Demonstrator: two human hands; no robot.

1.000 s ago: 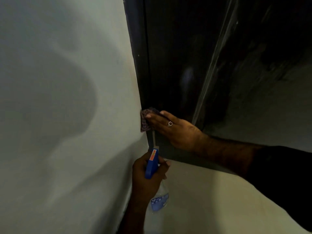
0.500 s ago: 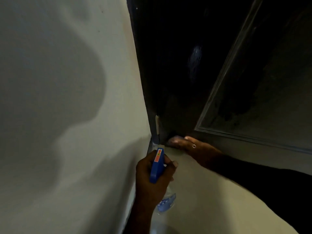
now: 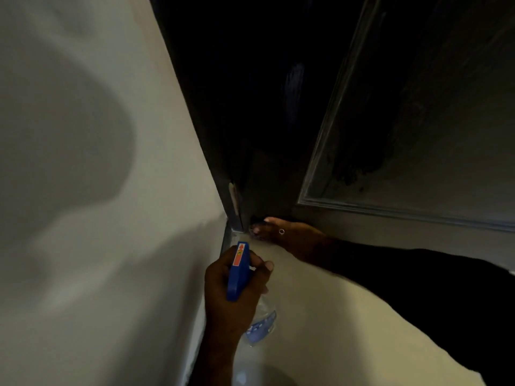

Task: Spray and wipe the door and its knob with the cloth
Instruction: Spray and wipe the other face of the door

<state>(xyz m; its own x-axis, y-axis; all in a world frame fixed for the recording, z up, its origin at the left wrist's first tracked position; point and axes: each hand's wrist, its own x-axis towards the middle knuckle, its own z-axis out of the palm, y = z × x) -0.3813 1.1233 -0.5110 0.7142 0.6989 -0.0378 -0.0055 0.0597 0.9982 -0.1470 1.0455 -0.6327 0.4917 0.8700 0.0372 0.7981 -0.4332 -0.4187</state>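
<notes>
The dark panelled door (image 3: 404, 112) fills the upper right. My right hand (image 3: 289, 232), wearing a ring, is down at the door's bottom corner beside the frame, fingers laid out flat over the cloth (image 3: 255, 228); only a small dark edge of cloth shows under the fingertips. My left hand (image 3: 231, 299) grips a clear spray bottle (image 3: 260, 327) by its blue trigger head (image 3: 237, 270), held upright just below and left of the right hand. No door knob is in view.
A pale wall (image 3: 92, 190) runs down the left side and meets the dark door frame (image 3: 231, 199), which has a chipped spot. The light floor (image 3: 320, 316) lies below the door. My dark sleeve (image 3: 432, 288) crosses the lower right.
My right hand with the cloth has slid down the door's edge from mid-height to the bottom corner near the floor. The left hand with the bottle has stayed about where it was.
</notes>
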